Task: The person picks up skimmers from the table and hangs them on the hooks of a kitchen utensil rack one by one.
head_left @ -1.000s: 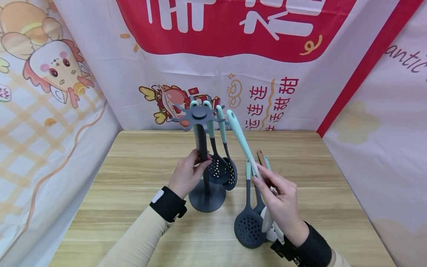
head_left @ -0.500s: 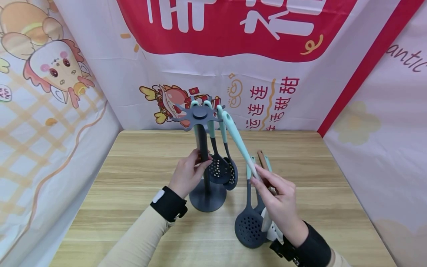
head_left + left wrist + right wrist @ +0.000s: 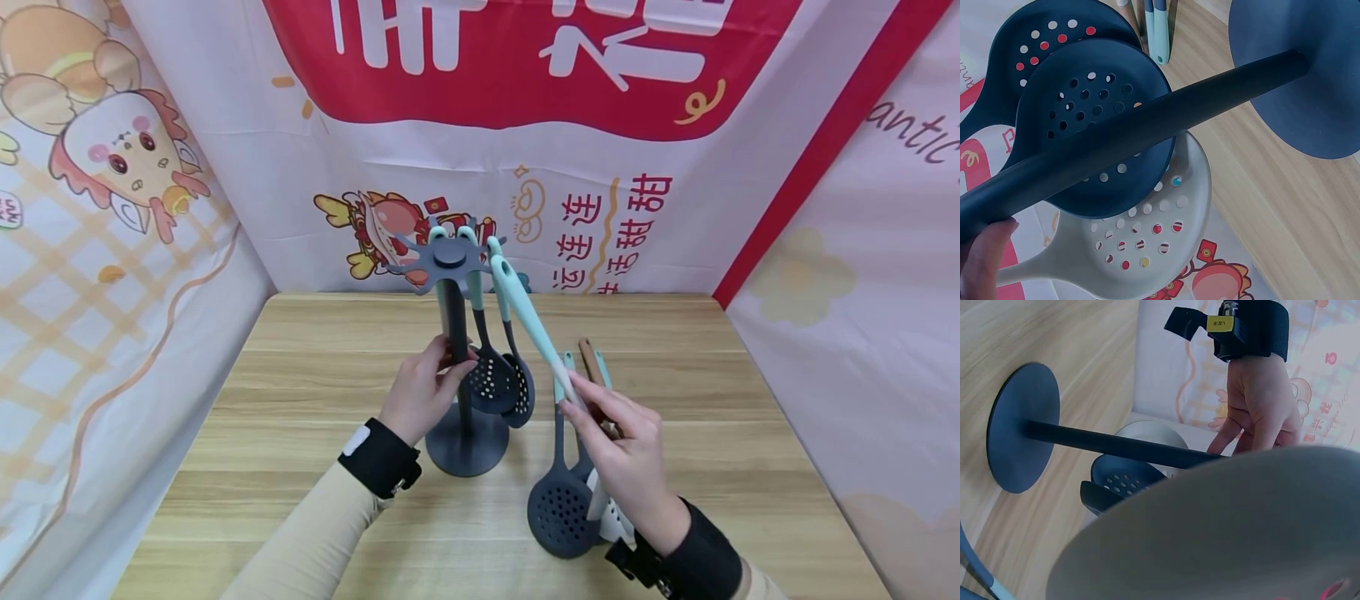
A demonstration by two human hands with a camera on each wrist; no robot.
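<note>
My left hand (image 3: 423, 390) grips the black pole (image 3: 1229, 81) of a utensil stand (image 3: 448, 257), with thumb and fingers around it. The stand has a round base (image 3: 467, 454) and hooked arms on top. Two dark slotted skimmers (image 3: 489, 383) and a light grey one (image 3: 1197, 169) hang from it by mint handles. My right hand (image 3: 626, 442) pinches low on the mint handle of another utensil (image 3: 528, 317). Its light grey head (image 3: 1210, 531) fills the right wrist view, a hole near its edge. The handle's tip is beside a hook; contact cannot be told.
Under my right hand, a dark slotted turner (image 3: 562, 512) and other utensils lie on the wooden table (image 3: 300, 467), some partly hidden. A brown handle (image 3: 590, 358) sticks out behind them. Printed cloth (image 3: 420, 158) hangs behind the table and at both sides.
My right hand has moved slightly left, carrying the held utensil's handle tip from apart from the stand up to its right-hand hook. My left hand and the stand have stayed in place.
</note>
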